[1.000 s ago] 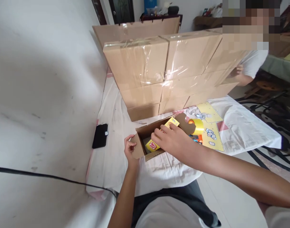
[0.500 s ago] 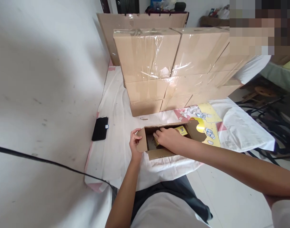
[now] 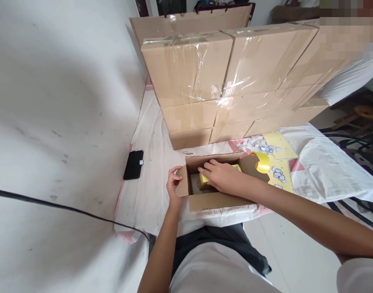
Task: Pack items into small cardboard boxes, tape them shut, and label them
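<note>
An opened cardboard box (image 3: 217,201) lies in front of me with its flaps spread outward. My left hand (image 3: 174,181) grips the flap at its left end, fingers curled round the edge. Inside the box sits a small yellow box (image 3: 204,179), partly hidden under my right hand (image 3: 221,175). The fingers of that hand bend over the yellow box and hold it from above. A roll of yellow tape (image 3: 264,162) rests by the right-hand flap.
Taped cardboard boxes (image 3: 189,73) are stacked like a wall behind the work area. A black phone (image 3: 133,165) lies on the white cloth (image 3: 152,195) at left. Paper scraps (image 3: 253,143) litter the table beyond the tape. Someone's white sleeve (image 3: 354,81) shows at far right.
The yellow box and my right hand on it sit slightly differently inside the cardboard box, and more of the yellow box's left end shows. My left hand keeps hold of the flap. The view has shifted slightly.
</note>
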The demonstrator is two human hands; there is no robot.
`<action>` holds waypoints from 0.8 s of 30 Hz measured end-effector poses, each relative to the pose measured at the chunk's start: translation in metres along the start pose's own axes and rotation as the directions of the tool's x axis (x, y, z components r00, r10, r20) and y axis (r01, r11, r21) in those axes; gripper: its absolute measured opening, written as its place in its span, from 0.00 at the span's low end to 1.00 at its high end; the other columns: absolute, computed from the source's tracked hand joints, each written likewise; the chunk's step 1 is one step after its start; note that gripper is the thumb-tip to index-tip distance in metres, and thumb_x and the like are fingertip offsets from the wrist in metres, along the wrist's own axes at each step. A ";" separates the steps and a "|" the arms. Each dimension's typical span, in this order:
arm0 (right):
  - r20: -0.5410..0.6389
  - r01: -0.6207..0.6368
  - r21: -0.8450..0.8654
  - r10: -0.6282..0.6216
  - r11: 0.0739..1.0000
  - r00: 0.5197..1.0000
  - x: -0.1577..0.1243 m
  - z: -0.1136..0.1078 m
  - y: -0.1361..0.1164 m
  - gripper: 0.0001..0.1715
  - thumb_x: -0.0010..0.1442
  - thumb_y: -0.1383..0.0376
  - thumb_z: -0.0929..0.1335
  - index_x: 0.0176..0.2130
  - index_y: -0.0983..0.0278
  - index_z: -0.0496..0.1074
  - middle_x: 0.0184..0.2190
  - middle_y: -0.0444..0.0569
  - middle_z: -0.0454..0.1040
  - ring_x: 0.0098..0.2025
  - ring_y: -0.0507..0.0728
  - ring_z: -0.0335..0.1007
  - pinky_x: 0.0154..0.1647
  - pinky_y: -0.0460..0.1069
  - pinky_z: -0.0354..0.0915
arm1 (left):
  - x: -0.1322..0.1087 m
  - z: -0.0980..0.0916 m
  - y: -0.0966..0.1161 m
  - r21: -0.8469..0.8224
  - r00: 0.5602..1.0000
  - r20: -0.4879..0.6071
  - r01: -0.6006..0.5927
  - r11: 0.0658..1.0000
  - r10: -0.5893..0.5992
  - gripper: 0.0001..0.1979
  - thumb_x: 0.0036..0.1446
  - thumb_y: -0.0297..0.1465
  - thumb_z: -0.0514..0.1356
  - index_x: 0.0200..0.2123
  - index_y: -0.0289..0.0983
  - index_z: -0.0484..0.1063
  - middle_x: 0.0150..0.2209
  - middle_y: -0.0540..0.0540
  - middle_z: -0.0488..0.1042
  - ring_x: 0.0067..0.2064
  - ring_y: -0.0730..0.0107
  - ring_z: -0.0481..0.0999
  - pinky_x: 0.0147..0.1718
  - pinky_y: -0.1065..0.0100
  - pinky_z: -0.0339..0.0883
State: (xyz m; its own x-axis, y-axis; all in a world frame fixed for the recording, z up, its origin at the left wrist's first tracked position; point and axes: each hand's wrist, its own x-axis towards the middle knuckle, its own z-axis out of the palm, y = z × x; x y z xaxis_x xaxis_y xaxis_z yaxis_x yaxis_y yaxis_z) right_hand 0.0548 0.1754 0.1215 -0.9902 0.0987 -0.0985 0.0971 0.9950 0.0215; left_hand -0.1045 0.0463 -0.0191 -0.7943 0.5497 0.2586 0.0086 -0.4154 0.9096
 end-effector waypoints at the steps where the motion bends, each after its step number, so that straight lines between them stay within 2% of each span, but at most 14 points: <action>1: 0.000 -0.001 0.009 0.001 1.000 1.000 -0.001 0.001 0.000 0.28 0.67 0.67 0.66 0.64 0.71 0.67 0.51 0.62 0.73 0.52 0.67 0.67 0.41 0.55 0.71 | 0.000 0.000 0.000 0.005 1.000 -0.005 0.002 1.000 -0.002 0.11 0.50 0.31 0.68 0.24 0.38 0.67 0.51 0.45 0.76 0.50 0.58 0.77 0.47 0.60 0.68; 6: 0.023 0.005 0.060 -0.006 0.998 1.000 0.003 0.005 -0.002 0.30 0.66 0.64 0.68 0.64 0.70 0.67 0.49 0.61 0.73 0.52 0.68 0.67 0.41 0.55 0.72 | -0.001 0.000 0.000 0.037 1.000 -0.027 0.008 0.999 -0.007 0.12 0.50 0.31 0.68 0.24 0.38 0.66 0.51 0.45 0.77 0.50 0.58 0.78 0.48 0.60 0.69; 10: 0.048 -0.024 0.219 0.014 0.976 0.999 0.001 -0.006 -0.003 0.33 0.62 0.67 0.72 0.65 0.68 0.67 0.51 0.60 0.73 0.54 0.68 0.68 0.45 0.57 0.73 | -0.003 -0.001 0.003 0.085 0.999 -0.039 -0.002 0.996 0.006 0.13 0.50 0.32 0.68 0.24 0.37 0.66 0.52 0.45 0.76 0.49 0.58 0.79 0.47 0.60 0.71; 12: -0.005 -0.047 0.369 0.053 0.928 0.999 -0.013 -0.018 0.000 0.33 0.63 0.68 0.72 0.65 0.65 0.67 0.53 0.58 0.73 0.55 0.66 0.70 0.49 0.57 0.73 | -0.007 0.000 0.009 0.135 0.998 -0.050 -0.026 0.991 0.033 0.10 0.50 0.32 0.68 0.26 0.38 0.69 0.56 0.44 0.73 0.49 0.59 0.78 0.47 0.61 0.71; 13: -0.068 -0.056 0.446 0.096 0.893 0.993 -0.025 -0.024 0.002 0.31 0.64 0.67 0.71 0.65 0.62 0.67 0.54 0.56 0.72 0.55 0.64 0.71 0.52 0.56 0.73 | -0.009 0.001 0.013 0.162 0.996 -0.061 -0.048 0.986 0.059 0.08 0.50 0.31 0.69 0.30 0.38 0.73 0.59 0.44 0.70 0.51 0.60 0.77 0.48 0.62 0.71; 14: -0.154 -0.064 0.513 0.165 0.856 0.974 -0.039 -0.027 0.006 0.28 0.66 0.66 0.69 0.64 0.60 0.68 0.55 0.55 0.72 0.56 0.62 0.71 0.54 0.56 0.72 | -0.011 0.002 0.018 0.184 0.993 -0.075 -0.078 0.980 0.093 0.10 0.49 0.30 0.70 0.36 0.40 0.75 0.62 0.45 0.67 0.52 0.62 0.77 0.49 0.63 0.70; 15: -0.252 -0.079 0.567 0.264 0.820 0.931 -0.055 -0.028 0.009 0.24 0.68 0.64 0.68 0.62 0.59 0.69 0.54 0.55 0.73 0.56 0.62 0.72 0.56 0.57 0.71 | -0.013 0.002 0.022 0.196 0.988 -0.088 -0.111 0.974 0.131 0.16 0.49 0.29 0.71 0.43 0.43 0.76 0.63 0.46 0.65 0.53 0.63 0.76 0.51 0.64 0.70; 16: -0.347 -0.111 0.612 0.392 0.783 0.852 -0.071 -0.026 0.013 0.20 0.69 0.63 0.67 0.60 0.59 0.71 0.53 0.54 0.74 0.56 0.62 0.72 0.57 0.58 0.71 | -0.016 0.001 0.026 0.196 0.982 -0.094 -0.146 0.970 0.167 0.23 0.49 0.29 0.71 0.49 0.47 0.74 0.64 0.47 0.64 0.53 0.65 0.75 0.51 0.65 0.70; 17: -0.419 -0.157 0.658 0.531 0.737 0.736 -0.088 -0.021 0.017 0.17 0.70 0.61 0.66 0.57 0.59 0.72 0.52 0.54 0.75 0.54 0.62 0.73 0.56 0.58 0.71 | -0.017 0.000 0.030 0.182 0.978 -0.088 -0.172 0.968 0.190 0.29 0.49 0.29 0.71 0.54 0.51 0.71 0.63 0.48 0.65 0.51 0.67 0.76 0.48 0.66 0.72; 18: -0.458 -0.200 0.708 0.656 0.677 0.600 -0.103 -0.012 0.020 0.16 0.71 0.60 0.65 0.55 0.59 0.73 0.49 0.54 0.76 0.53 0.62 0.74 0.55 0.59 0.72 | -0.019 -0.003 0.033 0.173 0.978 -0.063 -0.187 0.967 0.200 0.30 0.51 0.31 0.71 0.57 0.53 0.69 0.62 0.47 0.66 0.49 0.67 0.77 0.46 0.65 0.73; 19: -0.457 -0.230 0.760 0.752 0.607 0.476 -0.117 -0.002 0.023 0.15 0.71 0.59 0.65 0.54 0.59 0.73 0.48 0.54 0.76 0.51 0.62 0.75 0.52 0.59 0.73 | -0.020 -0.006 0.036 0.183 0.978 -0.013 -0.201 0.962 0.207 0.28 0.53 0.33 0.70 0.57 0.52 0.71 0.61 0.46 0.67 0.49 0.65 0.77 0.45 0.64 0.74; 20: -0.427 -0.239 0.807 0.813 0.540 0.396 -0.127 0.010 0.024 0.15 0.71 0.57 0.64 0.53 0.59 0.73 0.47 0.53 0.77 0.49 0.62 0.76 0.50 0.58 0.74 | -0.021 -0.010 0.039 0.229 0.975 0.066 -0.221 0.948 0.212 0.23 0.55 0.35 0.68 0.55 0.50 0.74 0.61 0.45 0.69 0.51 0.61 0.77 0.46 0.61 0.74; 21: -0.385 -0.234 0.843 0.847 0.484 0.367 -0.135 0.022 0.025 0.16 0.72 0.56 0.63 0.53 0.59 0.73 0.47 0.53 0.77 0.49 0.61 0.76 0.49 0.58 0.75 | -0.020 -0.015 0.041 0.301 0.962 0.164 -0.261 0.917 0.220 0.18 0.57 0.37 0.66 0.52 0.48 0.77 0.60 0.43 0.70 0.53 0.58 0.76 0.49 0.58 0.73; 24: -0.290 -0.179 0.901 0.855 0.395 0.431 -0.142 0.048 0.021 0.19 0.72 0.53 0.62 0.53 0.59 0.73 0.48 0.54 0.79 0.49 0.62 0.78 0.50 0.57 0.76 | -0.011 -0.027 0.051 0.444 0.867 0.419 -0.456 0.771 0.271 0.12 0.60 0.40 0.61 0.45 0.47 0.81 0.57 0.42 0.73 0.59 0.51 0.72 0.56 0.50 0.68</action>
State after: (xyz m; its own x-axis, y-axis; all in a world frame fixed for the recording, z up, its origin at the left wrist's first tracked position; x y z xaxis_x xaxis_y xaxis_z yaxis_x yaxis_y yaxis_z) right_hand 0.2022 0.1831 0.0886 -0.3724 0.8897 0.2641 0.3060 0.3863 -0.8701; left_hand -0.1121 -0.0005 0.0157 -0.4318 0.6674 0.6067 0.6384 -0.2490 0.7283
